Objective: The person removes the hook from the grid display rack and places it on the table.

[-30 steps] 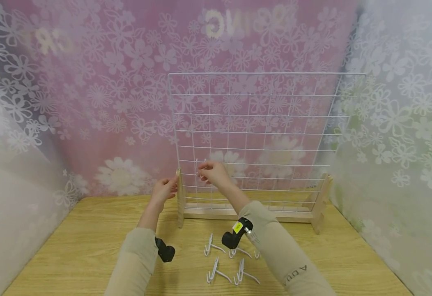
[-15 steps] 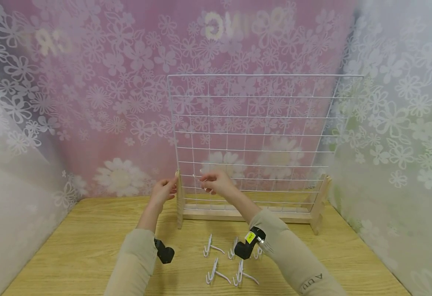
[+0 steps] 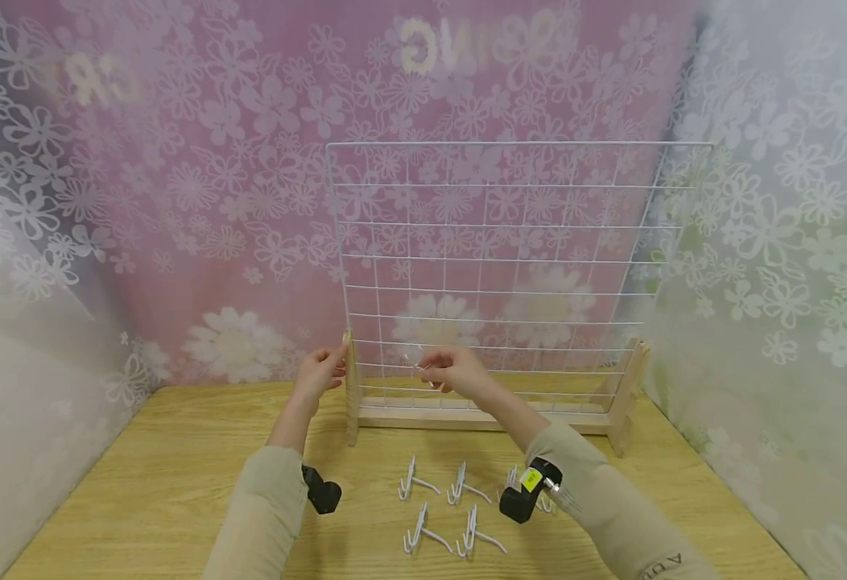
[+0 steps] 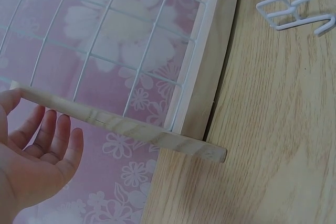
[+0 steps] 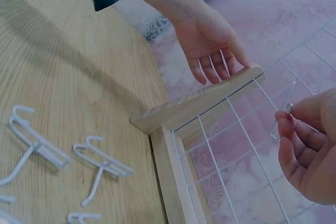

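A white wire grid panel (image 3: 518, 143) stands upright in a wooden base (image 3: 481, 419) on the table. My left hand (image 3: 320, 374) grips the top of the left wooden post (image 3: 353, 399); in the left wrist view its thumb lies over the post end (image 4: 89, 113), fingers against the side. My right hand (image 3: 460, 372) pinches a white wire hook in front of the grid's lower left part. In the right wrist view the hook's pale tip (image 5: 290, 107) shows between thumb and forefinger, and the rest is partly hidden by the fingers.
Several white wire hooks lie in rows on the wooden table (image 3: 141, 483) before the stand, among them a front-left hook (image 3: 418, 532) and a front-middle hook (image 3: 471, 533). The right wrist camera (image 3: 521, 501) overlaps another. Flowered curtains (image 3: 235, 201) surround the table.
My right hand has moved down and to the right across the grid with the hook pinched in it. My left hand stays on the post.
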